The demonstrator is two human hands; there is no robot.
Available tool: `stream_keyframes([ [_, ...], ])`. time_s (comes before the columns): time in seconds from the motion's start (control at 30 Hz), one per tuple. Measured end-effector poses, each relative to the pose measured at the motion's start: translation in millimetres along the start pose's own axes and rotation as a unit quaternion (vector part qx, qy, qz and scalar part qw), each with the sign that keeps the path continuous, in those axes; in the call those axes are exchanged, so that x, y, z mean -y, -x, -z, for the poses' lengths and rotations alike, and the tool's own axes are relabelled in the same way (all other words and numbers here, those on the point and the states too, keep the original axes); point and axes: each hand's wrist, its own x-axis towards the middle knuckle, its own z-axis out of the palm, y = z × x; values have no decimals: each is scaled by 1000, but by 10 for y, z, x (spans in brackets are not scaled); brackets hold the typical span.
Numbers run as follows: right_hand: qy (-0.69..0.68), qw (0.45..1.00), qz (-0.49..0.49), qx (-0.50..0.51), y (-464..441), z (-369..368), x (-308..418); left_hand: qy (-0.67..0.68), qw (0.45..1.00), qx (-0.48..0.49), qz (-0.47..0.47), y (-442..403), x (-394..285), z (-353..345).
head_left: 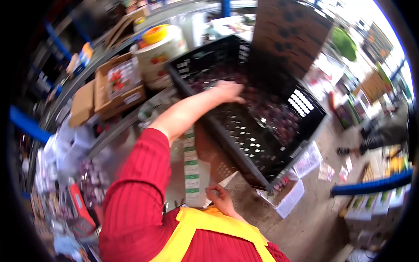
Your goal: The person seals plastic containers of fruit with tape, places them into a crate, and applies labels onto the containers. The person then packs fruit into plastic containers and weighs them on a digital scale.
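Observation:
A black plastic crate (244,161) with slotted walls is tilted in front of me. Dark red round fruit (279,124), grape-like and under shiny clear wrap, fills its far side, while the near side shows bare perforated floor. My left hand (229,91) reaches over the crate's near wall and is at the fruit; motion blurs its fingers, so I cannot tell whether it grips any. Close to my yellow apron (209,218), my right hand (221,200) has curled fingers, with anything inside hidden. Beside it runs a strip of green and white labels (191,168).
A brown cardboard panel (290,35) stands at the crate's far side. Left are a large white roll (159,54) and a box of red fruit (120,87). Clear plastic boxes (290,196) lie below the crate's right end. Another person's leg (366,144) shows at right, near a blue bar (371,183).

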Motion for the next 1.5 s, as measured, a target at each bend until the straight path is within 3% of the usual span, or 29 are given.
stream_keyframes([
  [0.07,-14,999,1,41,-65,-111,38,203,952,-183,-136,508,-169,224],
  [0.1,-21,998,-15,58,-107,-197,71,211,904,-322,-185,992,-297,369],
  [0.17,-44,995,0,88,-170,-497,159,172,894,-400,-109,2022,-350,441],
  [0.23,-28,990,-14,139,-237,-795,221,115,872,-474,-50,2955,-80,53],
  [0.3,-9,983,-32,183,-258,-1048,222,-13,898,-423,124,4100,289,-478],
  [0.33,6,980,-39,196,-227,-1221,193,21,891,-382,244,4756,430,-725],
  [0.37,17,977,-47,206,-193,-1352,173,86,856,-375,346,5334,532,-960],
  [0.4,32,973,-51,222,-172,-1476,120,160,827,-306,444,5927,548,-979],
  [0.43,46,969,-57,237,-142,-1578,28,26,828,-238,508,6505,622,-1128],
  [0.53,76,955,-85,275,24,-1916,-153,-29,723,-37,689,7843,901,-1340],
  [0.67,134,944,-68,293,177,-2264,-228,94,728,-26,679,8906,1485,-1614],
  [0.83,129,957,-39,257,240,-2414,-281,127,783,-30,608,9044,1663,-1600],
  [0.93,164,954,-44,246,270,-2493,-291,118,744,42,656,8659,1209,-1384],
  [1.0,181,952,-42,245,256,-2491,-386,55,781,38,621,8428,929,-1521],
  [1.2,161,945,3,283,224,-2670,-262,128,757,-100,633,7245,-146,-1412],
  [1.27,188,933,29,305,191,-2708,-205,116,761,-182,612,6993,-293,-1488],
  [1.37,229,911,50,341,159,-2746,-135,130,743,-381,534,6837,-418,-1431],
  [1.43,248,887,39,386,190,-2763,-52,356,700,-373,494,6764,-495,-1369],
  [1.5,275,855,94,430,158,-2744,-102,486,653,-386,434,6638,-562,-1440],
])
